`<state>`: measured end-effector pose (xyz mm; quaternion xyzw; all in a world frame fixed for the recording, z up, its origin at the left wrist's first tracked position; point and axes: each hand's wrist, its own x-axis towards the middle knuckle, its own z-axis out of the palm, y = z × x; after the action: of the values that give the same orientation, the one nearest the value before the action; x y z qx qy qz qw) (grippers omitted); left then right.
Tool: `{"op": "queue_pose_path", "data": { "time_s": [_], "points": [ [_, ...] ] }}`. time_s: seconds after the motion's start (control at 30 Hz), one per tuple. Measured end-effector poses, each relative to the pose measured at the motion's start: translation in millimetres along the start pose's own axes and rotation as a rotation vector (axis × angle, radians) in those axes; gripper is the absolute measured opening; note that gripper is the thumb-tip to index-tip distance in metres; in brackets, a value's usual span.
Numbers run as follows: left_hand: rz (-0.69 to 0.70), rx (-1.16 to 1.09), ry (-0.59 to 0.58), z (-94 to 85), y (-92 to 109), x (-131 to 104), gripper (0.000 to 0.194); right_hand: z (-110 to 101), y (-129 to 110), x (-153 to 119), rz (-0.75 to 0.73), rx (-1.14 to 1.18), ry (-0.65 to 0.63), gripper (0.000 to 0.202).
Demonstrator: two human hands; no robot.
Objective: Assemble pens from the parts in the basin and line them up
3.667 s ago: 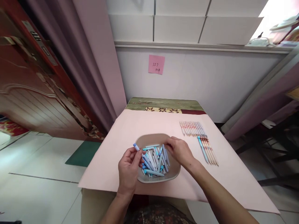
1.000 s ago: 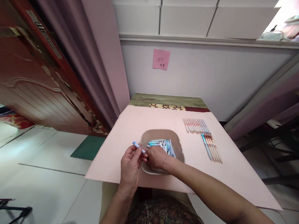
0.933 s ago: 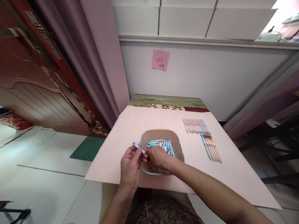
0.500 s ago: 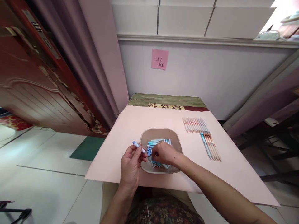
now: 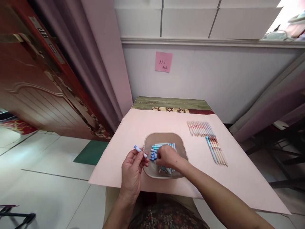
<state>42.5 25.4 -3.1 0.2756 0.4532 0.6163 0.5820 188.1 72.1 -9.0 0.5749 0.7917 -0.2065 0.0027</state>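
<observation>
My left hand (image 5: 133, 165) is closed around a short pale-lavender pen part with a blue end (image 5: 140, 151), held beside the left rim of a beige basin (image 5: 149, 136). In the basin lie several blue and turquoise pen parts (image 5: 163, 144), with small dark-blue blocky pieces (image 5: 153, 155) at the left. Over the middle of the basin is my right hand (image 5: 168, 156), its fingers bent down and pressed together among the parts. Whatever its fingertips grip, if anything, is hidden.
On the pink-covered table (image 5: 114, 156), a row of pale pens (image 5: 201, 128) lies right of the basin. Nearer me are several brown-and-cream pens (image 5: 219, 152) with a light-blue pen (image 5: 211, 150) beside them. A pink note (image 5: 163, 62) hangs on the wall.
My right hand has shifted slightly within the basin. My left hand keeps its hold on the pen part. The whole view has moved a little.
</observation>
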Motion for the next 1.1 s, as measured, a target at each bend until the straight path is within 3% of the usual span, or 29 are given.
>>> {"op": "queue_pose_path", "data": {
  "time_s": [0.2, 0.27, 0.53, 0.73, 0.9, 0.97, 1.1],
  "points": [
    [0.015, -0.008, 0.022, -1.5, 2.4, 3.7, 0.026, -4.9, 37.4, -6.7, 0.061, 0.773, 0.064, 0.010],
    [-0.002, -0.012, 0.006, 0.7, 2.2, 2.7, 0.027, 0.0, 39.5, -6.8, 0.041, 0.894, 0.117, 0.006],
    [-0.014, -0.061, 0.030, 2.2, 3.9, -0.8, 0.026, 5.2, 38.7, -9.3, 0.062, 1.332, 0.278, 0.030],
    [-0.258, -0.248, 0.028, 13.8, 5.2, -5.7, 0.010, -10.6, 24.3, -36.9, -0.002, 1.401, 0.304, 0.036],
    [-0.446, -0.401, 0.060, 25.4, 5.7, -16.9, 0.005, -14.8, 6.2, -59.6, -0.072, 1.292, 0.538, 0.024],
    [-0.513, -0.444, 0.028, 28.6, 5.1, -21.0, 0.005, -11.9, -1.2, -65.6, -0.097, 1.302, 0.561, 0.022],
    [-0.533, -0.492, -0.022, 31.2, 3.2, -25.6, 0.006, -5.2, -10.5, -72.6, -0.170, 1.206, 0.569, 0.017]
  ]
}}
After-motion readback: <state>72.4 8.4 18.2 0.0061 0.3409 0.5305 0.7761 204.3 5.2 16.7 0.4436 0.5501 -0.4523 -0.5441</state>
